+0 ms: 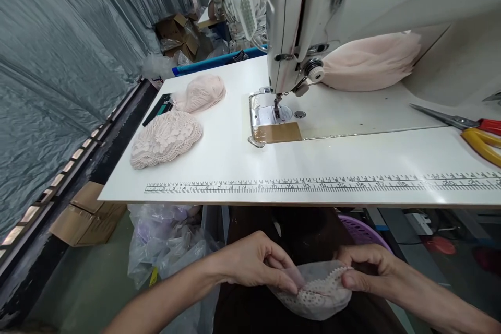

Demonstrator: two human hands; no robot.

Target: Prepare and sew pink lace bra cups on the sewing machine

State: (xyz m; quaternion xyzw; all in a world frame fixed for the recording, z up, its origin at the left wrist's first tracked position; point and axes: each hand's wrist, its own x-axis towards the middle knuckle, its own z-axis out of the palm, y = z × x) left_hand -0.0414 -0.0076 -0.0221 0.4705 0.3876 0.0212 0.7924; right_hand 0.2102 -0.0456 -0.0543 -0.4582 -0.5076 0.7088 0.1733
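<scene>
left hand: your left hand (254, 261) has its thumb and fingertips pinched together on the left part of the pale pink piece of sheer mesh and dotted lace (324, 302).
right hand: your right hand (378, 271) clamps the piece's upper right corner, thumb on the near face, the bent forefinger at the far side; the other fingertips are hidden, so their hold cannot be told.
lace piece: it is stretched between both sets of fingers, over the dark brown cloth on your lap (242, 302) and below the front edge of the white tabletop (223, 167); its scalloped border slants up toward your right thumb, and the rounded lower part hangs beneath your fingertips.
sewing machine: the white sewing machine (289, 26) stands ahead of you, with the folded bundle of light pink mesh (368, 62) under its arm.
tabletop left: the near pile of pale pink floral lace (166, 138) lies just in front of the far pile of pale pink lace (205, 93).
tabletop right: the metal scissors with red and yellow handles (465, 123) lie beyond the black printed ruler scale (321, 186).
</scene>
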